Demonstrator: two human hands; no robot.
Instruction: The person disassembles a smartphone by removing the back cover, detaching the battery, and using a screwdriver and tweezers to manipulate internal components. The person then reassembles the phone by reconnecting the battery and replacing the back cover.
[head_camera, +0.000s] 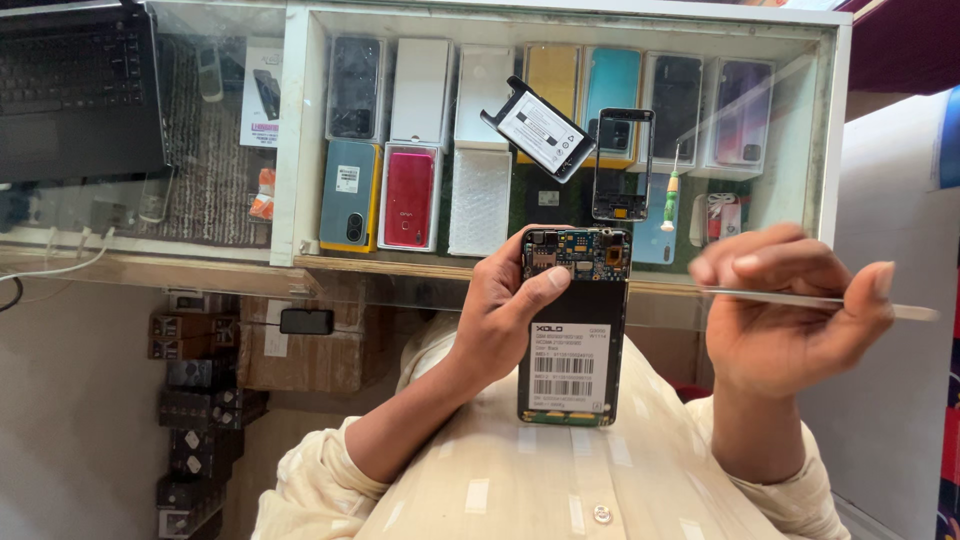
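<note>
Left hand (505, 305) fingers wrapped around opened phone (573, 325), thumb pressed on its edge, held above the lap. Right hand (790, 310) fingers pinching thin tool (800, 299). Glass counter (300, 265) beyond: one battery (537, 130), one frame (622, 165), one screwdriver (672, 190). One laptop (75, 85), corner.

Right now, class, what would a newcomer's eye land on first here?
The opened phone, back cover off and circuit board bare, held mid-frame by the left hand. Beside it, the right hand pinches a thin metal tool. Behind, a battery and phone frame lie on the glass counter.
</note>
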